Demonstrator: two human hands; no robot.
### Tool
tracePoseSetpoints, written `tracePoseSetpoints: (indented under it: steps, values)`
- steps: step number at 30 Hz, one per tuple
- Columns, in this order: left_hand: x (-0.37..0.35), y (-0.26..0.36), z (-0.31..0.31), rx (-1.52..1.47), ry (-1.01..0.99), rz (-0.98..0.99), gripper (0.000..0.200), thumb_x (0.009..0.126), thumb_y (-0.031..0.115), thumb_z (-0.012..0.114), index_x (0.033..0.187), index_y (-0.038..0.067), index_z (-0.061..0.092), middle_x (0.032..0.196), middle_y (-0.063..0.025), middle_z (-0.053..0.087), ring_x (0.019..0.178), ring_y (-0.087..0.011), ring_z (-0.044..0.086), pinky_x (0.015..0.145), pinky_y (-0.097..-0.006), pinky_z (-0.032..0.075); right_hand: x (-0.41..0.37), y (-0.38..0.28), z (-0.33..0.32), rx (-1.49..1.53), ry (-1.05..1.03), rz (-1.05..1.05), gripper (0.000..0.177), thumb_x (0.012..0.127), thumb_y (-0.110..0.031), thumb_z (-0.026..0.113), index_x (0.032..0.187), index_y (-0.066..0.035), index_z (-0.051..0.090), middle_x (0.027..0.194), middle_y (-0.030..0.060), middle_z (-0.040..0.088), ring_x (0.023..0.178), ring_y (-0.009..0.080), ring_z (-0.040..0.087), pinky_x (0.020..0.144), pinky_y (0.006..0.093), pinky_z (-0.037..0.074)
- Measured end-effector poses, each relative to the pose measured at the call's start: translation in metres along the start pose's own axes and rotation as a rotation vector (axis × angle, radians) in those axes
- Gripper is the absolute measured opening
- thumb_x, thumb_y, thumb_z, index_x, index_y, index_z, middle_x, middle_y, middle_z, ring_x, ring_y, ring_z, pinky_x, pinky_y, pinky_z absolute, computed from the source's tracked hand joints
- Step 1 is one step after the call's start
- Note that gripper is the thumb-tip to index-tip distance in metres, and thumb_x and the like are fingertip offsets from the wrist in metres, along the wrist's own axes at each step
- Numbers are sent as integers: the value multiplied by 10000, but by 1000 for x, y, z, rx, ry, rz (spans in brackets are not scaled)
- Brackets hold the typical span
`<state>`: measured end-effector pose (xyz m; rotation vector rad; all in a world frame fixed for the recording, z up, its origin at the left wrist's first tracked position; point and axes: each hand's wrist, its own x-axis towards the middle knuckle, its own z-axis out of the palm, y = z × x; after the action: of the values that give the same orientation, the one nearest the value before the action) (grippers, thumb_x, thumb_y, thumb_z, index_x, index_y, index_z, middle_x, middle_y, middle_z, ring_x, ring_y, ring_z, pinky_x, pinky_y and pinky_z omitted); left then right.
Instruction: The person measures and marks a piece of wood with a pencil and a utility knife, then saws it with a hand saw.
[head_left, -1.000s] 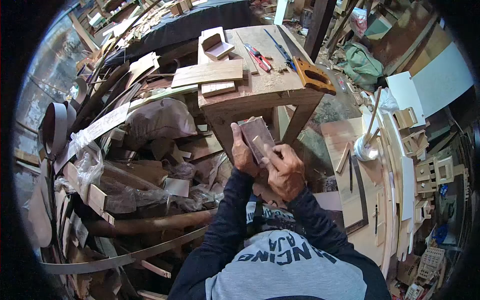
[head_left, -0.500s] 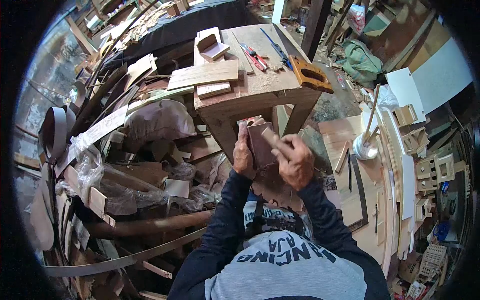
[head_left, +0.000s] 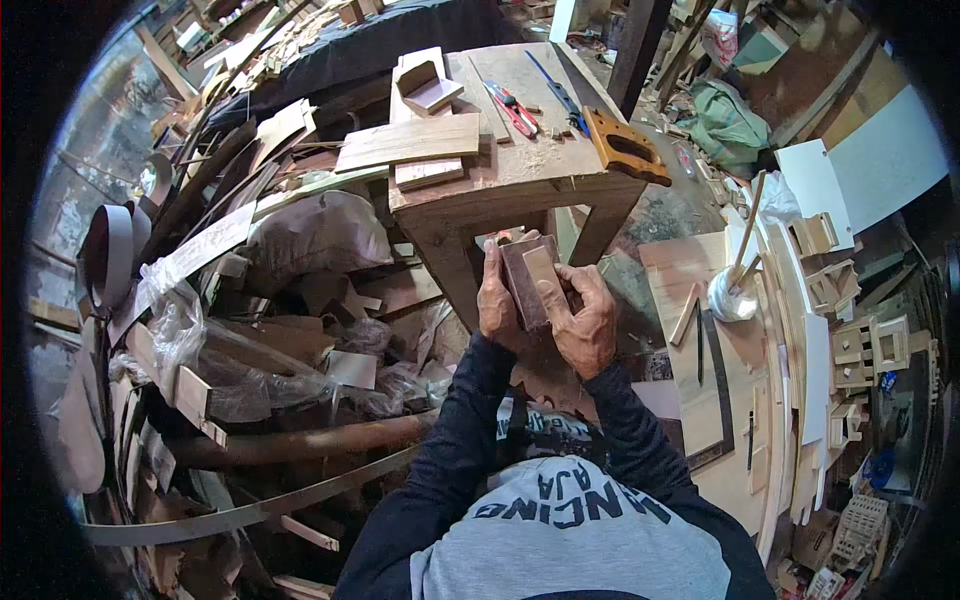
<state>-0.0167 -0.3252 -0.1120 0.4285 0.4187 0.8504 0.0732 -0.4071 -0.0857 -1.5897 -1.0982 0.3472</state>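
Sawdust lies on the table (head_left: 470,185) beside the saw (head_left: 625,147). Near its front edge, our left hand (head_left: 499,300) grips the brown block (head_left: 524,285); our right-hand (head_left: 582,318) grip is clamped on the wood strip (head_left: 546,279), positioned over the block's face.

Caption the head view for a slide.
Left hand grips a flat reddish-brown block; right hand holds a small pale wooden strip against it.

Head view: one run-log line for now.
left hand: grips brown block | right hand: holds wood piece against block | handsaw: on wooden table
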Motion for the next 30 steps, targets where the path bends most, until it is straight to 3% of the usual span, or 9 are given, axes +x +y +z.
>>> tracePoseSetpoints:
  steps: [3, 6, 10, 13, 18, 21, 26, 29, 30]
  values:
    - [5, -3, -8, -13, -15, 1, 727, 998, 630, 279, 1357, 35, 493, 1232, -142, 602, 1070, -266, 608, 947, -407, 507, -1, -12, -1, -102, -48, 45, 254, 872, -218, 719, 911, 21, 641, 765, 104, 591, 705, 196, 628, 625, 323, 493]
    - [4, 0, -2, -5, -8, 8, 731, 999, 625, 286, 1350, 19, 497, 1236, -139, 604, 1074, -265, 606, 951, -401, 501, -7, -13, -3, -255, -71, -177, 191, 868, -168, 685, 831, 6, 616, 677, 131, 568, 641, 279, 624, 576, 364, 477]
    - [-4, -10, 4, 149, 112, 3, 732, 1004, 616, 285, 1344, 4, 498, 1261, -147, 599, 1094, -271, 603, 967, -406, 490, 30, -7, 7, -292, 115, -302, 179, 867, -167, 664, 821, -1, 616, 747, 193, 595, 676, 388, 608, 586, 428, 469]
    - [17, -2, -8, -34, -105, 76, 706, 1012, 602, 278, 1318, 19, 533, 1255, -136, 607, 1097, -259, 603, 976, -377, 478, 7, -15, 3, -236, 21, -273, 176, 880, -157, 638, 819, 6, 612, 753, 195, 584, 695, 386, 607, 605, 428, 473]
    - [17, -17, -16, 169, 53, 91, 739, 1006, 621, 263, 1342, 7, 501, 1190, -143, 635, 1046, -283, 620, 954, -402, 494, 32, -15, 6, -220, 53, -224, 175, 877, -146, 647, 810, 10, 608, 739, 198, 570, 682, 382, 605, 608, 430, 468]
    - [16, 7, -5, 198, 36, 76, 711, 1012, 609, 263, 1320, 28, 533, 1191, -132, 635, 1039, -263, 622, 955, -377, 491, 4, -14, 11, -203, 104, -295, 176, 884, -122, 625, 786, 18, 583, 728, 202, 552, 672, 390, 587, 601, 436, 455]
    - [11, -7, -9, 287, 86, 58, 668, 1023, 576, 288, 1326, 34, 537, 1176, -131, 633, 1024, -236, 616, 939, -346, 485, 42, -3, 10, -356, 77, -309, 151, 886, -120, 622, 818, 13, 603, 735, 182, 566, 691, 402, 589, 607, 449, 456]
    - [17, 22, 6, 294, -2, 132, 699, 1016, 596, 275, 1306, 26, 556, 1190, -141, 629, 1016, -221, 630, 903, -332, 506, 8, -13, 20, -117, 106, -281, 164, 899, -138, 623, 825, 8, 610, 724, 172, 560, 672, 399, 580, 602, 441, 455]
    - [22, 20, 6, 290, 23, 160, 735, 1010, 616, 255, 1323, 13, 536, 1220, -154, 619, 1037, -216, 634, 873, -340, 527, 17, -16, 15, -192, 46, -262, 185, 915, -157, 619, 822, 2, 615, 723, 173, 573, 663, 387, 579, 604, 407, 465]
